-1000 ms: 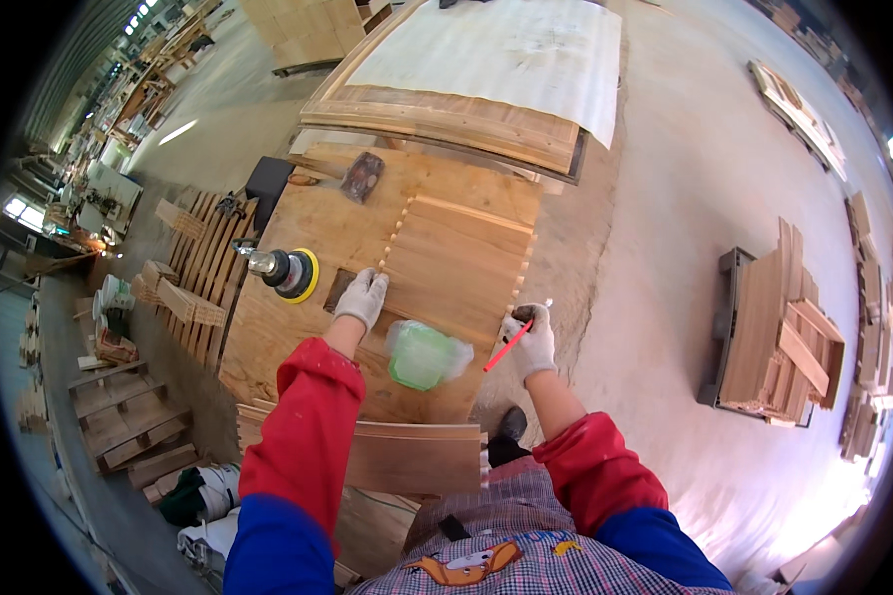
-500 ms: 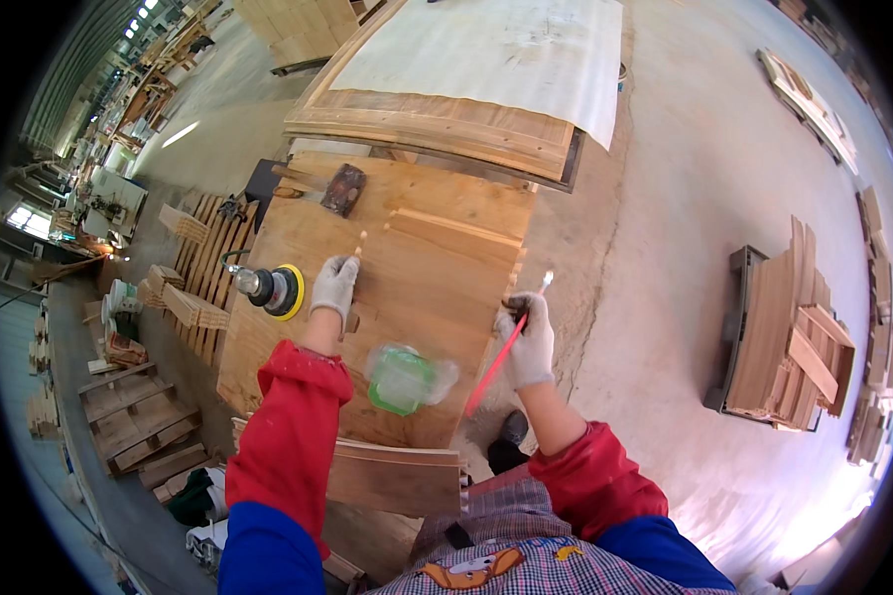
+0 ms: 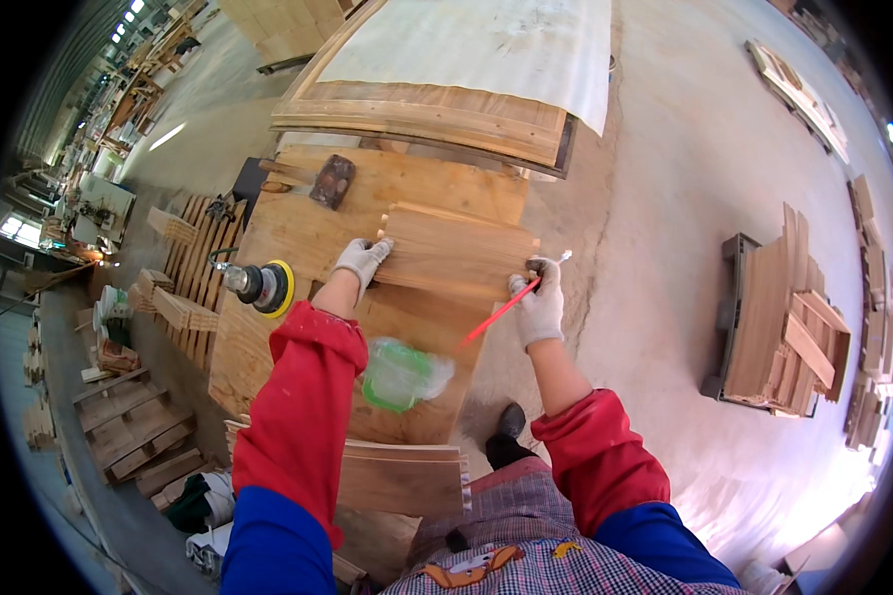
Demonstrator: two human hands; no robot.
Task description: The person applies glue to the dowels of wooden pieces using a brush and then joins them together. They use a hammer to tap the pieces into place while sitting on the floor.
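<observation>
A flat wooden board point(image 3: 458, 248) with small pegs or joints along its ends lies across the worktable point(image 3: 437, 177), a hand at either end. My left hand point(image 3: 365, 260), in a white glove, is closed on the board's left end. At the right end my right hand point(image 3: 541, 305), gloved too, pinches a thin red-handled brush point(image 3: 496, 319) with a white tip. Its fingers are beside the board's right edge; whether they also grip it, I cannot tell. Nearer to me sits a green tub point(image 3: 392, 375) with clear plastic over it.
Left of my hand rests a sander point(image 3: 260, 286) with a yellow-rimmed pad. A dark-headed mallet point(image 3: 333, 182) lies at the far left. Curved boards point(image 3: 397, 478) are stacked near my waist. Beyond stands a larger panel point(image 3: 437, 117); a loaded pallet point(image 3: 779, 327) is on the right.
Both hands have moved a little farther from me, and the board has shifted away and looks tilted with them. The brush in my right hand lies at a flatter slant.
</observation>
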